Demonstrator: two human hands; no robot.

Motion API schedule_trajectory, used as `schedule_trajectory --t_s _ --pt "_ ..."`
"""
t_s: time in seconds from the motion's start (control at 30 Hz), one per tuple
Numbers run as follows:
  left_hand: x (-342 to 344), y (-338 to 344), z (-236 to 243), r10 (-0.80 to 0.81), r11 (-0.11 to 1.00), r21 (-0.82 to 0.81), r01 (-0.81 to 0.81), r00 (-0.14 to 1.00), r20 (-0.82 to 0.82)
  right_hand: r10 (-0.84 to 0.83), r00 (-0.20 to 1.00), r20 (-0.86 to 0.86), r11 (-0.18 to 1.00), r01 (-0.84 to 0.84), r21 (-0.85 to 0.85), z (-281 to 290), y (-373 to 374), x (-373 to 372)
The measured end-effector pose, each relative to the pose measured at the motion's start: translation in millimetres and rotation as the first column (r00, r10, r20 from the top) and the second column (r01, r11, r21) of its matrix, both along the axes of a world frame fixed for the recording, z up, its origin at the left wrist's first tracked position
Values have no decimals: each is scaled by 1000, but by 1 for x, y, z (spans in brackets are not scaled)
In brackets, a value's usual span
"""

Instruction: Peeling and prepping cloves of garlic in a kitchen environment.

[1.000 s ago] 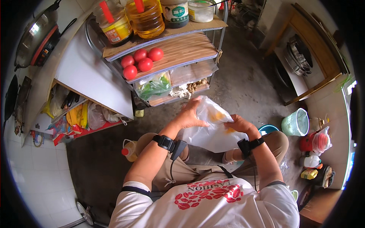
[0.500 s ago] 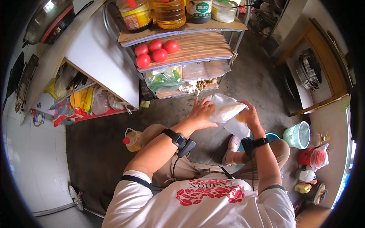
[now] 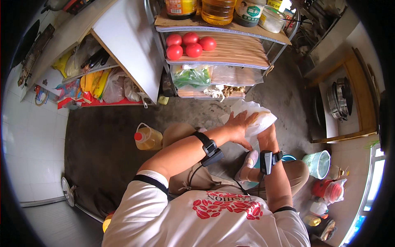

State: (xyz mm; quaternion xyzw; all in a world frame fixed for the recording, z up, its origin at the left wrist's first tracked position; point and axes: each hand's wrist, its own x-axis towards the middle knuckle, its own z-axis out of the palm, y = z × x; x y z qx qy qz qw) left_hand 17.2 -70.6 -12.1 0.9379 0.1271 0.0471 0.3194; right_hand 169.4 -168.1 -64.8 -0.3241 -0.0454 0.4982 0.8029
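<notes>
A crumpled white plastic bag [image 3: 263,122] is up in front of my knees, with something pale yellowish showing faintly at its top edge. My right hand [image 3: 268,138] grips the bag from the right and below; its fingertips are hidden behind the plastic. My left hand [image 3: 240,126] lies against the bag's left side, fingers spread and thumb stretched out apart from them. What the bag contains cannot be made out.
Ahead stands a rack with red tomatoes [image 3: 193,50], bagged greens [image 3: 191,77] and jars on top. An oil jug [image 3: 148,138] is on the floor by my left knee. To the right are a pale green bucket [image 3: 317,164] and a wooden-framed shelf [image 3: 365,94] with pots.
My view has shifted, so the rack appears further right. My left hand has come onto the bag, and the right hand has turned underneath it. The bag looks more bunched together.
</notes>
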Motion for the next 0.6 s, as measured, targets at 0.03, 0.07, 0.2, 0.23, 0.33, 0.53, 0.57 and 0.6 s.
schedule_trajectory --t_s 0.03,0.07,0.2,0.23,0.33,0.53,0.57,0.6 --pt "0 -1 3 3 999 53 -3 1000 -2 8 1000 6 1000 -8 -3 -1 2 2" --pt "2 0 6 11 999 50 -11 1000 5 53 997 60 993 -58 100 -4 4 5" --pt "0 13 -1 203 971 -130 -201 979 9 163 974 -156 986 -165 -2 63 20 -29" --pt "3 13 -1 298 935 -208 -286 954 31 186 856 482 978 -211 -3 44 19 -23" --pt "4 25 -4 406 871 -311 -380 913 23 123 504 855 991 -11 -136 55 9 -39" --pt "-6 40 -33 458 708 -611 -354 889 15 256 -168 952 966 86 -244 24 17 -90" --pt "-7 42 -60 508 629 -705 -328 860 53 257 -23 966 966 26 -256 9 24 -96" --pt "-10 44 -77 558 544 -788 -288 825 84 259 -31 965 966 -2 -259 -4 31 -98"
